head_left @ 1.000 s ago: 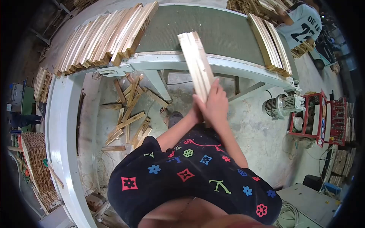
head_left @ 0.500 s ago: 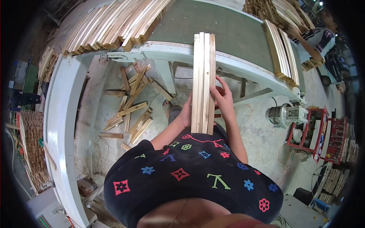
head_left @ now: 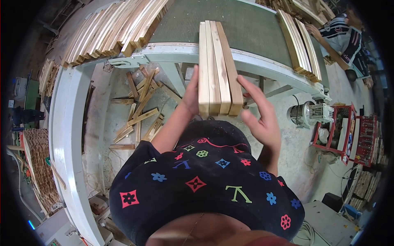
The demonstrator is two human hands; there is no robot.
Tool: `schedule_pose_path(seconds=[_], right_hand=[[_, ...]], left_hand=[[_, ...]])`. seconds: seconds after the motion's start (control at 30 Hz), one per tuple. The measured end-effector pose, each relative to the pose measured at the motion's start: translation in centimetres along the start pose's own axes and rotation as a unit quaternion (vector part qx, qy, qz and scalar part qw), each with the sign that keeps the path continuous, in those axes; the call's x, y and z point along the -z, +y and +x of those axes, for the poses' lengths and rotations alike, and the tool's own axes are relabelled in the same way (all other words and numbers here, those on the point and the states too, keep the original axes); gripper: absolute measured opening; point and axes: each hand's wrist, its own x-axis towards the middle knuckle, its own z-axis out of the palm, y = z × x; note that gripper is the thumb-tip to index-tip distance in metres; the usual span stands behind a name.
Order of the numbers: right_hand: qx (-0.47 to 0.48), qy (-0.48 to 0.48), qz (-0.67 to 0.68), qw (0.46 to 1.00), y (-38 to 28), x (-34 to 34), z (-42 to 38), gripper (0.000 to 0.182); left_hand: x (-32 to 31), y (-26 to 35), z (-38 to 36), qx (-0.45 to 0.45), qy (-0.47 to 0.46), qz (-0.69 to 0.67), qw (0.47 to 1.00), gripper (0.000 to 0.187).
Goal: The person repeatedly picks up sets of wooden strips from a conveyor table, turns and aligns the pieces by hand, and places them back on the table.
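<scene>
Several pale wooden strips (head_left: pixel 215 74) stand side by side as a bundle, their far ends over the green conveyor belt (head_left: pixel 246 30) and their near ends toward my chest. My left hand (head_left: pixel 192 93) presses against the bundle's left side, its fingers partly hidden behind the wood. At the right side is my right hand (head_left: pixel 260 115), fingers spread, with the index fingertip by the rightmost strip and the thumb apart from it. That rightmost strip leans slightly away from the others at its near end.
Rows of strips lie on the belt at left (head_left: pixel 115 30) and right (head_left: pixel 297 45). Loose offcuts (head_left: pixel 141 106) litter the floor below. A co-worker (head_left: pixel 342 41) reaches toward the right-hand strips. A motor (head_left: pixel 301 115) and red rack (head_left: pixel 344 133) stand right.
The bundle has moved away from my body, and its near ends have come up into view. My right hand has opened wider. The co-worker's hand has come to the right-hand strips.
</scene>
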Motion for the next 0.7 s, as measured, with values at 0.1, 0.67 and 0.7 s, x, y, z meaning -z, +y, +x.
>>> schedule_pose_path(seconds=[0.1, 0.67, 0.7], right_hand=[[0.047, 0.018, -0.058, 0.997, -2.2, 0.5, 0.6, 0.074], [0.062, 0.080, -0.122, 0.987, -2.8, -0.8, 1.1, 0.081], [0.069, 0.076, -0.149, 0.983, -2.4, -0.7, 1.2, 0.079]], left_hand=[[-0.8, 1.3, 1.5, -0.012, 0.002, 0.019, 1.000, 0.078], [0.3, 1.1, 2.7, -0.026, -0.042, -0.031, 0.998, 0.075], [0.4, 1.1, 2.7, -0.022, -0.038, -0.029, 0.999, 0.075]])
